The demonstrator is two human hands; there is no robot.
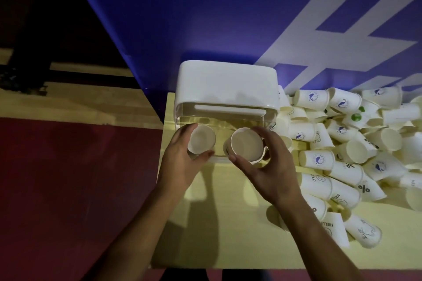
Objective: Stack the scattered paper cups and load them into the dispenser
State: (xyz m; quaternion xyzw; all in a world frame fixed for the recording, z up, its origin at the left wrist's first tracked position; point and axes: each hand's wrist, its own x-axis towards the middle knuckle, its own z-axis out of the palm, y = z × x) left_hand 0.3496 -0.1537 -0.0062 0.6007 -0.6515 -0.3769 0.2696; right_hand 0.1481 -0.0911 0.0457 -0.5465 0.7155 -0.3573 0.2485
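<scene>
Gripping two cups [202, 141] [246, 145], one dispenser [228, 89]

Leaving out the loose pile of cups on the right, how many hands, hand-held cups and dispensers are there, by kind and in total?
Hands: 2, left hand and right hand.
Held cups: 2, left cup and right cup; either may be a stack.
Dispenser: 1.
Total: 5.

dispenser [228, 89]: smooth white plastic, faint sheen; front panel clear plastic
paper cups [317, 159] in left grip [180, 162], right grip [270, 166] and rightward: matt white paper
tabletop [228, 223]: smooth, matt
</scene>
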